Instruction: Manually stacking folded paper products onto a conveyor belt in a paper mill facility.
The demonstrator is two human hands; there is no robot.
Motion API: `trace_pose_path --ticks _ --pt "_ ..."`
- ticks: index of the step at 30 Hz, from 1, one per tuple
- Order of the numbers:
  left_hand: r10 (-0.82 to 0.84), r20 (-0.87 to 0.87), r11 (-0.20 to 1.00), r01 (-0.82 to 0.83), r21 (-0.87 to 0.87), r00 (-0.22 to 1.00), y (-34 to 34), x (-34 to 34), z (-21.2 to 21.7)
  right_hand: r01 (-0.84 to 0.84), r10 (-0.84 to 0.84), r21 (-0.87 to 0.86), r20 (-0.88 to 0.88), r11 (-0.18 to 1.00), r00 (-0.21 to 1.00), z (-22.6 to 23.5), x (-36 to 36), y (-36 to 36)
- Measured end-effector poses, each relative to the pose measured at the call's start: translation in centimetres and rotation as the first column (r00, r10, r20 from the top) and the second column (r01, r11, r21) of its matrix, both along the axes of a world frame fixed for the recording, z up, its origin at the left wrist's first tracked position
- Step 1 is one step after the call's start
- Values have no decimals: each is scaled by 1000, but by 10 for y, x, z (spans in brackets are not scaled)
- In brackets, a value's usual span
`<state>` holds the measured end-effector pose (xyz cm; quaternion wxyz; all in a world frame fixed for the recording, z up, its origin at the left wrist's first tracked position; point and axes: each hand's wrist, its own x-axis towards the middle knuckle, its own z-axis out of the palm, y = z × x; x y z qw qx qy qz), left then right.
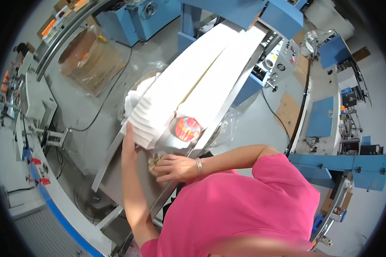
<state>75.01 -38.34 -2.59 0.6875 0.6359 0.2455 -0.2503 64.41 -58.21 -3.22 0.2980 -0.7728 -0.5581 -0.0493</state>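
Observation:
Two long rows of white folded sheets (201,73) lie side by side on a slanted metal chute (116,171). The near end of the left row fans out loosely (143,115). My left hand (128,139) grips that fanned end from below, its fingers hidden by the sheets. A round red-and-orange printed disc (188,128) sits against the near end of the right row. Just below it, my right hand (176,167), with a metal bangle on the wrist, curls over a small crumpled beige wad (155,159) on the chute. My pink shirt (236,210) fills the lower frame.
Blue machine housings (283,17) stand at the chute's far end, with a control panel (283,55) to the right. Another blue and grey machine (326,124) runs along the right. Plastic-wrapped cardboard (90,60) and a black cable (103,103) lie on the floor at left, next to a long workbench (34,107).

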Motion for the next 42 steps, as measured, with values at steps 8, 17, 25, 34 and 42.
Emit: trace_pose_path --ticks 8,17,25,34,42 --pt "313 180 924 -254 -286 933 -50 10 -20 660 -648 73 -136 748 749 36 164 -136" --pt "441 203 859 -346 -378 874 -51 -19 -14 938 -934 -157 -239 308 267 39 305 -237" --pt "422 188 877 -346 -334 887 -56 -13 -19 898 -919 -256 -267 358 290 26 323 -249" --pt "445 73 860 -404 -311 892 -54 -18 -7 888 -886 -286 -402 360 230 21 331 -254" --pt "443 48 868 -415 -273 895 -50 -18 -10 921 -933 -238 -264 310 245 24 329 -252"
